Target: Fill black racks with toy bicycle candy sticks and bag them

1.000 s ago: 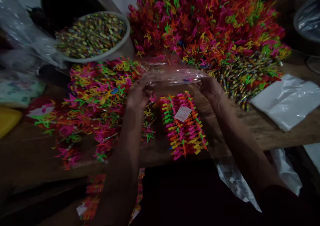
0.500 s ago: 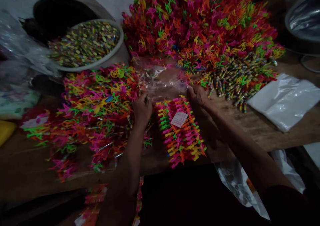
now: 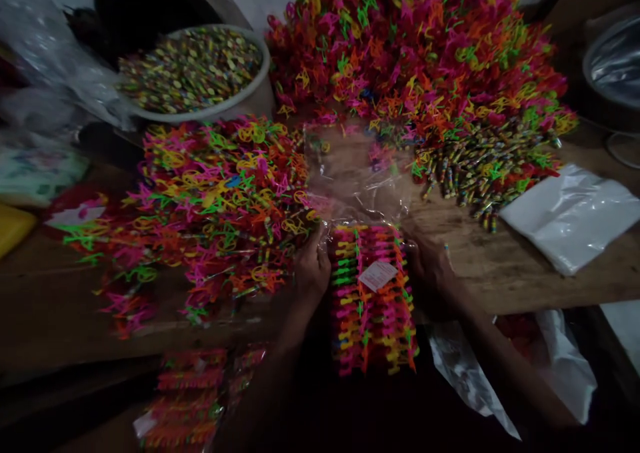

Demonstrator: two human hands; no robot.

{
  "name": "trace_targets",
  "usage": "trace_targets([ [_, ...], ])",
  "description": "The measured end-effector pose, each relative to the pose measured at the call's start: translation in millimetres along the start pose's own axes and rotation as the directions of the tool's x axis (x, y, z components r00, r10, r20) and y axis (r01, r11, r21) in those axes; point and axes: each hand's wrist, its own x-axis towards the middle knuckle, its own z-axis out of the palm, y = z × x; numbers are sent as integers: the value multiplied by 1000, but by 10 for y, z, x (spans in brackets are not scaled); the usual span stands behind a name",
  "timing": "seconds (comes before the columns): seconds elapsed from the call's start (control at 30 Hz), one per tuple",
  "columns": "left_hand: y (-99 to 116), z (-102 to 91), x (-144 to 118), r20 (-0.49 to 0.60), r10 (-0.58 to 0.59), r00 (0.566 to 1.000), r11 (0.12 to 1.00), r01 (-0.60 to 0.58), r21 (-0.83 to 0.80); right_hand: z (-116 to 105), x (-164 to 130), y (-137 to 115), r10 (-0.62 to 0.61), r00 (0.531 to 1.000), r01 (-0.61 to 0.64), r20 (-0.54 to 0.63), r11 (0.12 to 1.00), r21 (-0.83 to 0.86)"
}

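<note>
Over the front of the wooden surface (image 3: 493,286), a toy bundle (image 3: 367,313) points its long way at the clear bag (image 3: 345,173), between the left hand (image 3: 314,264), pinching that bag's near edge, and the right hand (image 3: 434,264) (too dark to tell its grip).

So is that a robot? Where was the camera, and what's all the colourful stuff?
No robot: those are a person's bare hands. A camera on their head, looking forward and down, took every picture. The left hand seems to pinch the edge of a clear bag; the right hand is at its other side, too dark to see its grip. Between them are bright pieces in neat rows, with a paper label on top. The wooden table carries loose colourful heaps and a tub full of little patterned tubes.
</note>
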Motion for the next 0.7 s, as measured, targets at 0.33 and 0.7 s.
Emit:
trace_targets([
  [0.33, 2, -80, -170, 152, -190, 970, 975, 205, -88, 36, -77, 161, 6, 998, 5, 62, 985, -175],
  [0.7, -94, 167, 177, 358, -125, 925, 967, 194, -163, 82, 12, 35, 50, 984, -24, 173, 989, -144],
])
